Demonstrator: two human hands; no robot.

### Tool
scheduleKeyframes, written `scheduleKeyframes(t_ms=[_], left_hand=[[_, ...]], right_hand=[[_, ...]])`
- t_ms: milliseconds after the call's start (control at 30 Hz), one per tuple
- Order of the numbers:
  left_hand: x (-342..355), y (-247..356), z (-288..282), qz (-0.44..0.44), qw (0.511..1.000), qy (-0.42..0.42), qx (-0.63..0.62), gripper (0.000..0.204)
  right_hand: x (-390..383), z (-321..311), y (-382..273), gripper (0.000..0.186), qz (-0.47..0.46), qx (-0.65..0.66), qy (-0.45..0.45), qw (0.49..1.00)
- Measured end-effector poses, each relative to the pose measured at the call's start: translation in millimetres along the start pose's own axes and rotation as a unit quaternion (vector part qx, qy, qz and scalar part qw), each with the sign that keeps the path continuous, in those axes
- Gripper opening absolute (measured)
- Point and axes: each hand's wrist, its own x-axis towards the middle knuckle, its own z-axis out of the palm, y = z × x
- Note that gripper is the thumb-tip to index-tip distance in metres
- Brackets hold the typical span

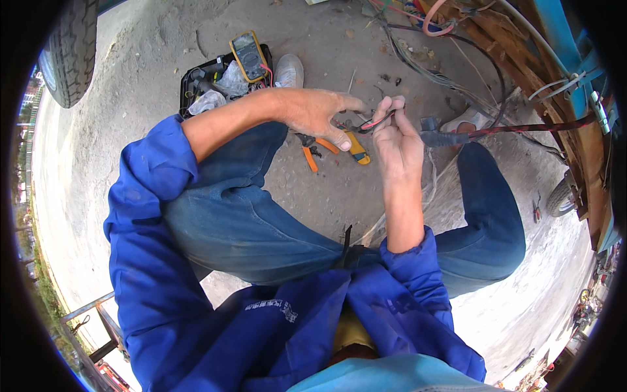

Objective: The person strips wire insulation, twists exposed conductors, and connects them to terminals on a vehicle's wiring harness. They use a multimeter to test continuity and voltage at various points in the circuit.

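And here we are above the rough ground, the right hand (400, 147) palm up, thumb and fingertips pinched together on the thin red-and-black wires (377, 123), which sit right in the middle, in the gap between the two hands. Look at their line: from that pinch the wires run leftward and dip slightly toward the wearer, long axis on a shallow slant, the leading end aimed at the left hand (317, 114). That left hand reaches across from its own side, back uppermost, thumb and forefinger spread well apart around the space ahead of the wires; whether a fingertip touches them, I cannot tell. Over to the right, a thicker red-and-black cable (542, 128) stretches nearly level across the view, from the blue frame (575, 91) toward the right hand, with a black wrapped section (444, 139) at its near end, just beside the hand; whether the thin wires join it is hidden. Down on the ground below the left hand, orange-handled pliers (310, 157) point their grips toward the wearer, and a yellow-handled tool (358, 149) lies slanted between the hands. Farther off, a yellow-edged multimeter (247, 57) leans tilted at the black tray (189, 85), beside a pale shoe (289, 70).
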Motion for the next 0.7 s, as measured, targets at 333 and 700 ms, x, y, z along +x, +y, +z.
scheduleKeyframes(t_ms=[333,700], left_hand=[[32,-4,23,0.018,0.948,-0.181,-0.26,0.026],[43,-8,8,-0.063,0.988,0.016,-0.14,0.037]], right_hand=[[-20,-24,-3,0.024,-0.028,-0.241,0.036,0.969],[-45,-49,20,0.04,0.006,-0.613,-0.045,0.788]])
